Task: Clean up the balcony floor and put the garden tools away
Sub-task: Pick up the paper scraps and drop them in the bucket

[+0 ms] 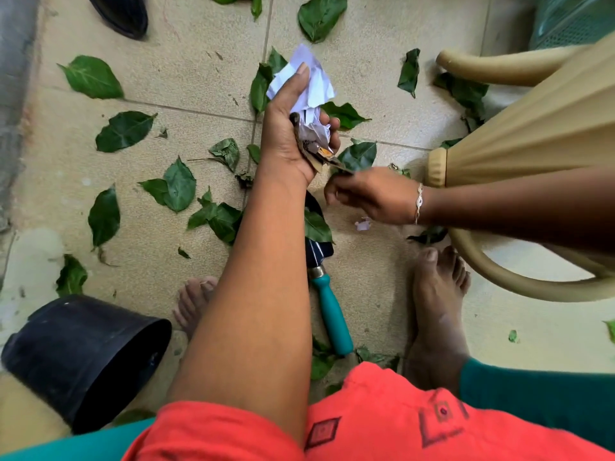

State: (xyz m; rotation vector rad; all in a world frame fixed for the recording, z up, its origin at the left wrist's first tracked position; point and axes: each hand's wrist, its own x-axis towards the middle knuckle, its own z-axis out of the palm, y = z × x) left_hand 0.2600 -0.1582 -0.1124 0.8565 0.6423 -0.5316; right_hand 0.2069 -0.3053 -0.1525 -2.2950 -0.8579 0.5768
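Orange clothing [366,427] at bottom. My left hand [293,141], centre, grips crumpled paper [312,84] and scraps [316,154]; right hand [372,194] curled beside, grip unclear. Leaves [179,184] mostly uncollected; trowel [332,314] lower centre, not stowed.

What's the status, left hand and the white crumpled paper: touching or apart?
Touching. The head view shows the left hand gripping the crumpled paper: the thumb lies across the sheet and the fingers curl round its lower part.
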